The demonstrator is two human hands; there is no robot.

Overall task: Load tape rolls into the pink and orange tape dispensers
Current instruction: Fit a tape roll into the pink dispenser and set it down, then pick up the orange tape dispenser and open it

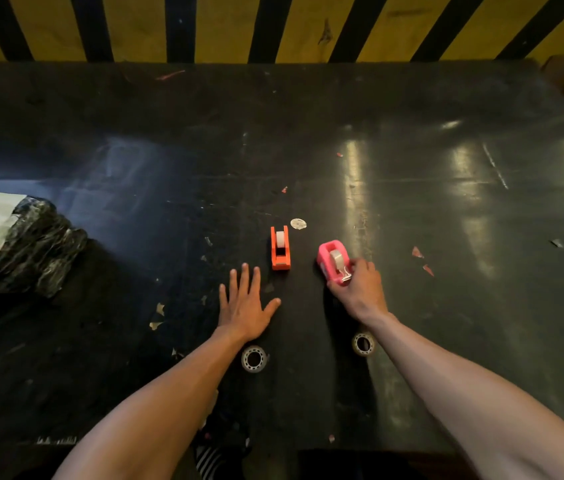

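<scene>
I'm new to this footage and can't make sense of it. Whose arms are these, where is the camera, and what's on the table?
There is no machine here: a person wears a camera on the head, looking down at their own two arms over a dark table. The left hand lies flat and open, holding nothing. The right hand grips the near end of the pink dispenser, which has a roll in it. Beside it stands the orange dispenser, also with a roll. Two loose tape rolls lie near the wrists, and a black wrapped parcel sits at the far left.
</scene>
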